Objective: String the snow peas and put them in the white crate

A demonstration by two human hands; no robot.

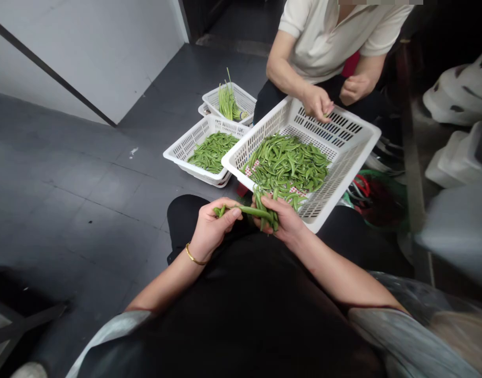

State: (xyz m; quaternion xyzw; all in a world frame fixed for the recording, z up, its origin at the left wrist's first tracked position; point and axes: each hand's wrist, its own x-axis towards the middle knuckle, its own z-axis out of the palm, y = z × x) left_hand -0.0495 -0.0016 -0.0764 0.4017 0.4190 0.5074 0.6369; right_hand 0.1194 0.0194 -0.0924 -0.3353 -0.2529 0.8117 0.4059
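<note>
My left hand [217, 218], with a gold bangle at the wrist, pinches the end of a long green pea pod [254, 211]. Bits of green also poke out between its fingers. My right hand [284, 218] is closed around a bunch of pea pods [260, 199], and the long pod reaches across to it. Both hands are above my lap at the near edge of a large white slotted basket [345, 191]. Inside that basket lies a heap of pea pods [290, 160] over a red-and-white patterned sheet.
Opposite me a person in a white shirt [317, 39] holds both hands over the basket's far rim. A smaller white basket [178, 152] of pods stands left, with another basket [213, 97] of long green stalks behind. White plastic containers [457, 157] stand at right.
</note>
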